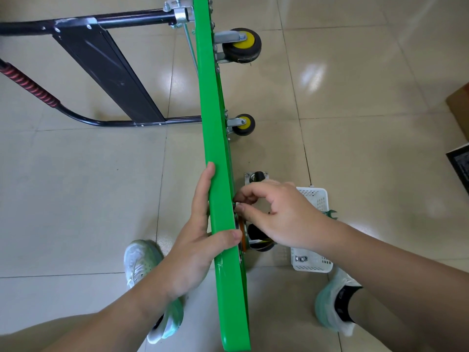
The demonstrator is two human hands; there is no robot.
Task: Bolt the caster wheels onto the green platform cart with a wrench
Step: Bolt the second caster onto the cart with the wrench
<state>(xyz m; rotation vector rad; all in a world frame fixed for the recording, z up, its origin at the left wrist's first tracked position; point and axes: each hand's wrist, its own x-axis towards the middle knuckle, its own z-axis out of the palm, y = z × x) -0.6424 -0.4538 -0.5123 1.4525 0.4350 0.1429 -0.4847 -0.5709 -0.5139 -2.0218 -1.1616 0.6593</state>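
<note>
The green platform cart [215, 118] stands on its edge, running from the top of the view down to the bottom. My left hand [200, 232] grips its upper rim, thumb over the right face. My right hand [276, 214] pinches a small fastener [238, 205] against the cart's underside, just above a caster [256, 237] that sits against the deck and is half hidden by the hand. Two yellow-hubbed casters [241, 45] [242, 124] are fixed further along. A loose caster [256, 177] lies on the floor. A wrench head [331, 214] shows behind my right wrist.
The cart's black handle frame [101, 72] with a red grip [30, 86] lies folded out to the left on the tiled floor. A white perforated basket [313, 262] holding bolts sits right of the cart. My two shoes [142, 260] [335, 301] flank the deck. A cardboard box [460, 102] is at the right edge.
</note>
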